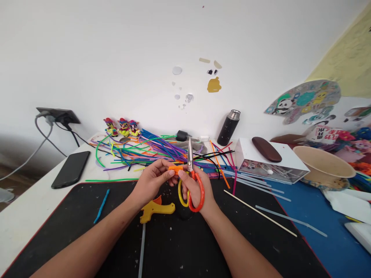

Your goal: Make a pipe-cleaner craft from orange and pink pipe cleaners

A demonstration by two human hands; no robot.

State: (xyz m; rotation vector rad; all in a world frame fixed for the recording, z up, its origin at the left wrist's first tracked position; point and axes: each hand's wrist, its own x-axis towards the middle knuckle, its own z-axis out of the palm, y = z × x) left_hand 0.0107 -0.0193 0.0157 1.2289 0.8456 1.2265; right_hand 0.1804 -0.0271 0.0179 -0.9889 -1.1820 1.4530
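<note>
An orange piece is pinched in the left hand's fingertips and touched by the right hand, in which scissors are gripped, blades upward. Three figurines, one glue gun and one phone are seen. Pale sticks are held in the white box, beside which a bowl is set.

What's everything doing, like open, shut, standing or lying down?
Left hand: closed on orange piece
Right hand: holding scissors
Scissors: pointing up, blades apparently shut
Phone: flat, screen dark
Black bottle: standing
Brown case: shut
Yellow tool: lying on mat
Colourful stems: loosely heaped
Socket panel: plugs in
</note>
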